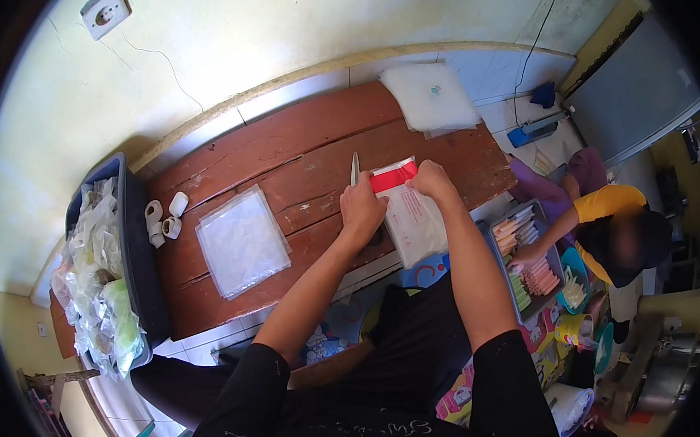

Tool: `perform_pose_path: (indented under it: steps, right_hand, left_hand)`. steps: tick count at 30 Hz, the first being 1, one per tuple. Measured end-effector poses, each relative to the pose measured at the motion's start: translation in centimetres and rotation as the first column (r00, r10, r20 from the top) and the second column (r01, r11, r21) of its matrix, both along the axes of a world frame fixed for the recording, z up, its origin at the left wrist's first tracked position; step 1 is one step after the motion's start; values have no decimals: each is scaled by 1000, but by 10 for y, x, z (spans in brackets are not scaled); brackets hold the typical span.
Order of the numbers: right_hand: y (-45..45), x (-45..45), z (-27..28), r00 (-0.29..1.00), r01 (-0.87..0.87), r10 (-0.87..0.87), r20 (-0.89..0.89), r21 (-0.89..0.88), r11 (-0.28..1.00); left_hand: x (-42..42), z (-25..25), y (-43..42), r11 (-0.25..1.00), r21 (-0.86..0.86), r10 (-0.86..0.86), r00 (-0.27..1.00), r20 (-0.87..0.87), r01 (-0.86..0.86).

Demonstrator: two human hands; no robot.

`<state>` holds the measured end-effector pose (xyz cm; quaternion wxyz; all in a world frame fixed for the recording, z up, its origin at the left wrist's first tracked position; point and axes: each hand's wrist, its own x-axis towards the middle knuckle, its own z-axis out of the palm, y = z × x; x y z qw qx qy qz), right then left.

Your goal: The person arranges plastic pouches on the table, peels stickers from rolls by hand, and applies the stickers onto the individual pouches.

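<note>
My left hand (362, 210) is closed at the left edge of a flat pack of plastic bags (415, 222), its thumb against the wrapper. A pointed metal blade (355, 170) sticks up from that hand; its handle is hidden, so I cannot tell knife from scissors. With fingers curled, my right hand (434, 180) grips the pack's top right corner, beside the red band (393, 176). The pack slants over the table's front edge. To the left, a stack of clear plastic sheets or bags (243, 243) lies flat on the brown wooden table (305, 173).
A dark bin (142, 263) of crumpled plastic stands left, near white tape rolls (157, 223). Another plastic stack (429, 98) lies at the far right of the table. At right, a person in a yellow sleeve (608, 204) reaches into a tray (548, 298) of coloured sticks.
</note>
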<state>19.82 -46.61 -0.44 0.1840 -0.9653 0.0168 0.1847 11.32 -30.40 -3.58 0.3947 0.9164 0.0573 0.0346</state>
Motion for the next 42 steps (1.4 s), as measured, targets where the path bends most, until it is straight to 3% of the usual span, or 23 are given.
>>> perform_pose_path:
  steps: [2, 4, 6, 7, 9, 11, 13, 15, 17, 19, 21, 25, 28, 29, 30, 31, 33, 35, 37, 38, 40, 41, 42]
  right_hand:
    - [-7, 12, -20, 998, -21, 19, 66, 33, 999]
    - [-4, 12, -13, 991, -45, 36, 130, 66, 997]
    - [3, 13, 5, 945, -70, 8, 328, 180, 981]
    - [8, 15, 12, 945, -76, 12, 327, 182, 980]
    - [22, 14, 24, 930, -84, -85, 359, 431, 899]
    - [48, 8, 28, 945, -74, -106, 309, 519, 852]
    - [77, 1, 18, 978, -72, -110, 179, 775, 628]
    - [108, -12, 9, 994, -71, -31, 106, 832, 550]
    - [140, -31, 2, 998, -55, 50, 36, 879, 474]
    - [168, -53, -2, 986, -37, 163, -33, 913, 407]
    - [184, -77, 1, 977, -37, 199, -70, 873, 487]
    - [217, -107, -13, 958, -122, 282, -50, 820, 560]
    - [233, -120, -21, 962, -147, 273, -22, 800, 582]
    - [237, -124, -24, 961, -215, 272, 52, 761, 612]
    - [239, -129, -23, 954, -276, 272, 125, 716, 641]
    - [239, -135, -23, 955, -272, 270, 120, 715, 644]
    - [235, -138, -19, 955, -186, 296, 18, 813, 552]
    - [230, -139, -23, 946, -251, 319, 61, 761, 599]
    - [226, -149, -31, 934, -303, 347, 87, 708, 638]
    - [224, -152, -34, 910, -387, 375, 174, 679, 624]
    - [219, -159, -36, 878, -467, 404, 256, 643, 607]
    - [216, -162, -37, 833, -552, 424, 355, 579, 600]
    - [214, -166, -37, 777, -628, 443, 448, 507, 590]
  left_hand:
    - [3, -4, -4, 995, -97, 40, 998, 46, -35]
    - [3, 0, -6, 979, -193, 84, 993, 84, -67]
    - [5, 11, -3, 890, -442, 161, 984, 69, -115]
    - [4, 20, 1, 890, -440, 167, 984, 69, -120]
    - [1, 33, 15, 722, -677, 306, 944, 123, -145]
    - [-6, 29, 38, 686, -711, 320, 941, 107, -153]
    - [-22, 23, 63, 630, -776, 219, 954, 207, 24]
    - [-43, 17, 93, 635, -772, 263, 947, 184, -27]
    - [-63, 11, 125, 429, -895, 301, 953, 14, -123]
    - [-82, 6, 155, 391, -901, 358, 933, -41, -190]
    - [-101, 7, 183, 328, -892, 380, 908, -177, -311]
    - [-125, 4, 220, 236, -919, 390, 897, -208, -315]
    - [-137, 1, 237, 356, -905, 340, 935, -104, -231]
    - [-140, 1, 242, 352, -907, 344, 933, -104, -231]
    - [-142, 1, 246, 449, -866, 320, 944, -74, -220]
    - [-146, 0, 248, 542, -815, 288, 956, -49, -205]
    - [-153, 3, 248, 576, -789, 287, 957, -49, -213]
    - [-154, 9, 246, 607, -763, 297, 954, -42, -223]
    - [-156, 9, 244, 723, -575, 365, 918, -154, -384]
    - [-154, -3, 247, 722, -577, 365, 918, -153, -383]
    - [-153, -29, 253, 927, -198, 348, 926, 144, -317]
    - [-155, -32, 252, 926, -198, 351, 925, 143, -321]
    - [-161, -13, 244, 940, -16, 339, 921, 193, -342]
